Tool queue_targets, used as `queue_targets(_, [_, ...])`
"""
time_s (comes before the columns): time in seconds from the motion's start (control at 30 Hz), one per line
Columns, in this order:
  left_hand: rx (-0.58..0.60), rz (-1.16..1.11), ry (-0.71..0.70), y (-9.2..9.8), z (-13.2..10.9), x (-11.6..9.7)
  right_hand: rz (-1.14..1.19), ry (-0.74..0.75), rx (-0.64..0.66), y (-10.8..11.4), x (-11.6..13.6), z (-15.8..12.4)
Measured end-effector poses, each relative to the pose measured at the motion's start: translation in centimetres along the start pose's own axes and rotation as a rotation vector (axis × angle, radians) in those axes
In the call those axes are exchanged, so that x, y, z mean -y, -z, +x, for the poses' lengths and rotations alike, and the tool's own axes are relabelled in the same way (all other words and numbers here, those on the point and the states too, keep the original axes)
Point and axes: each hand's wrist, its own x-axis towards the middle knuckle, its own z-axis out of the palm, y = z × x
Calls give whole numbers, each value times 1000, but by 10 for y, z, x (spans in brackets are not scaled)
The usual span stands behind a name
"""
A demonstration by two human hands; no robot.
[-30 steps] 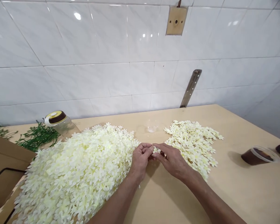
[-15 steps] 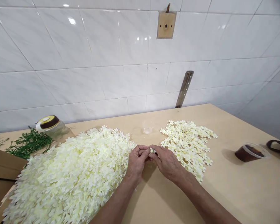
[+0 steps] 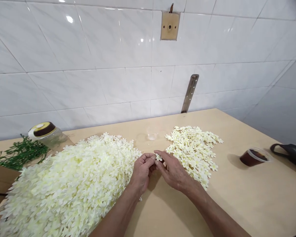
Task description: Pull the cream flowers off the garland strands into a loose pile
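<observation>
Between my two hands, just above the table, is a small white artificial flower with a pale yellow middle. My left hand pinches at its left side, thumb and forefinger closed together. My right hand grips it from the right with thumb and fingers. The fingertips meet, so part of the flower is hidden. A large heap of white artificial flowers lies left of my left hand, close to it. Beyond my right hand spreads a smaller, flatter pile of the same flowers.
A small clear cup stands behind my hands. Green artificial stems and a clear jar with a brown-and-yellow lid are at the left. A plastic cup of dark drink and a black strapped item sit at the right.
The flower between my fingers shows more of its face now. Both hands stay together in nearly the same place. The whole view has shifted slightly to the right.
</observation>
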Motion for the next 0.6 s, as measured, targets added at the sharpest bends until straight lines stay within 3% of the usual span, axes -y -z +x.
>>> queue_targets(0.27, [65, -41, 30, -4, -3, -6, -10, -68, -100, -9, -12, 2])
queue_targets(0.43, [45, 182, 6, -15, -12, -6, -55, -193, -202, 9, -31, 4])
queue_targets(0.6, [157, 357, -45, -34, -23, 5, 141, -312, -196, 30, -41, 4])
